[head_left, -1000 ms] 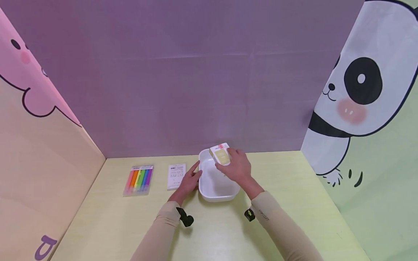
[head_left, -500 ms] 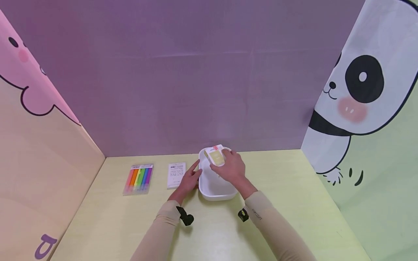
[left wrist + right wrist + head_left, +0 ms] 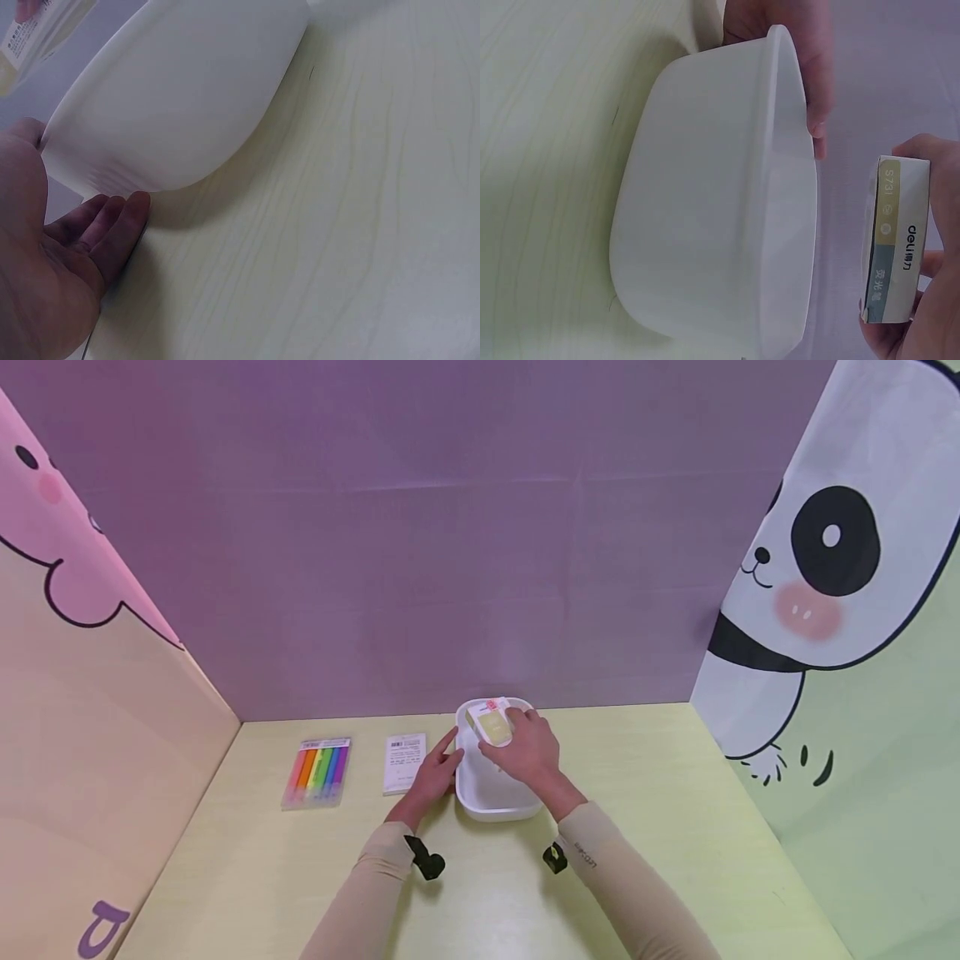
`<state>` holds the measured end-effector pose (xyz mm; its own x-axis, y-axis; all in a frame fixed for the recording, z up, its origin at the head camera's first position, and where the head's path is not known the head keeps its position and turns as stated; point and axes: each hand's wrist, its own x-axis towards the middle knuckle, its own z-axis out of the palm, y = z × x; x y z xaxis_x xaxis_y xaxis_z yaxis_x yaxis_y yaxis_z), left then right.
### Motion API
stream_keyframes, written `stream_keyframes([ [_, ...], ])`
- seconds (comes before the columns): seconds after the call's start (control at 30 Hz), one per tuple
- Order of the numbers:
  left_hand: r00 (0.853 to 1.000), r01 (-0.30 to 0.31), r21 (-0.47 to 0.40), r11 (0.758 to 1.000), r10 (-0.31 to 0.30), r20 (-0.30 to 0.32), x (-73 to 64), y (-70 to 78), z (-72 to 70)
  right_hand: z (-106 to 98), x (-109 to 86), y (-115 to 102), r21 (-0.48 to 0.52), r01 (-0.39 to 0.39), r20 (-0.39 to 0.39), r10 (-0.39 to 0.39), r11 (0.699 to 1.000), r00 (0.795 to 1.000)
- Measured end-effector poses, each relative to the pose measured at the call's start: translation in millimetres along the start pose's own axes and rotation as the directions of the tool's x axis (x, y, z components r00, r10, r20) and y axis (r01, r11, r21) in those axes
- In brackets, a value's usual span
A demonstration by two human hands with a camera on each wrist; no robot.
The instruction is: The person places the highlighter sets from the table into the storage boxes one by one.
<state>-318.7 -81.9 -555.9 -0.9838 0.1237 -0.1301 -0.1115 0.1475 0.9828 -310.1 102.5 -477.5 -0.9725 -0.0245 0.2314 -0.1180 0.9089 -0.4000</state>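
Note:
A white plastic basin [image 3: 498, 815] with rounded corners stands at the back middle of the table. My left hand [image 3: 433, 779] holds its left side; in the left wrist view the thumb lies at the rim and the other fingertips [image 3: 135, 206] bend against the outer wall. Above the basin's far part, my right hand [image 3: 531, 753] grips a small white and yellow highlighter box [image 3: 492, 727] between thumb and fingers. The box is tilted. Its end, printed "deli" and "S731", faces the right wrist camera, with the right hand [image 3: 934, 262] beyond it.
A flat notepad-like white pack [image 3: 405, 763] with printed lines lies left of the basin. Further left is a clear pack of rainbow-coloured highlighters [image 3: 317, 772]. A purple back wall [image 3: 450, 610] rises behind the table, with decorated side walls.
My right hand has carried the highlighter box leftward and slightly lower over the basin, mostly in the first half second. The left hand has stayed at the basin's side.

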Motion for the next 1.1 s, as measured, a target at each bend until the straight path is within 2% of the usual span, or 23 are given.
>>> stream_keyframes([
  [0.2, 0.999, -0.036, -0.017, 0.999, 0.036, -0.006, 0.5, -3.3, -0.2, 2, -0.8, -3, 0.032, -0.035, -0.047, 0.036, 0.999, 0.998],
  [0.37, 1.000, -0.029, -0.038, 0.999, 0.029, 0.007, -0.7, -4.4, -2.1, 2, -2.2, 0, 0.088, -0.034, -0.082, 0.041, 0.996, 0.996],
  [0.5, 0.999, -0.020, -0.058, 0.998, 0.022, 0.038, -7.9, 6.6, -4.2, 1, -3.4, 8, 0.106, -0.036, -0.092, 0.046, 0.994, 0.995],
  [0.67, 0.998, -0.029, -0.036, 0.999, 0.031, 0.055, -17.9, 22.7, -5.2, 3, -2.5, 21, 0.126, -0.058, -0.094, 0.070, 0.990, 0.993],
  [0.73, 0.999, -0.025, -0.037, 0.999, 0.027, 0.046, -15.4, 20.1, -5.4, 5, -1.7, 27, 0.136, -0.061, -0.095, 0.074, 0.989, 0.993],
  [0.93, 1.000, -0.025, -0.037, 0.999, 0.025, 0.002, -2.0, -2.3, -2.2, 10, -1.3, 43, 0.184, -0.076, -0.084, 0.093, 0.980, 0.992],
  [1.1, 1.000, -0.015, -0.021, 1.000, 0.015, -0.016, 2.3, -6.3, 1.7, 10, -0.5, 55, 0.269, -0.100, -0.051, 0.117, 0.958, 0.992],
])
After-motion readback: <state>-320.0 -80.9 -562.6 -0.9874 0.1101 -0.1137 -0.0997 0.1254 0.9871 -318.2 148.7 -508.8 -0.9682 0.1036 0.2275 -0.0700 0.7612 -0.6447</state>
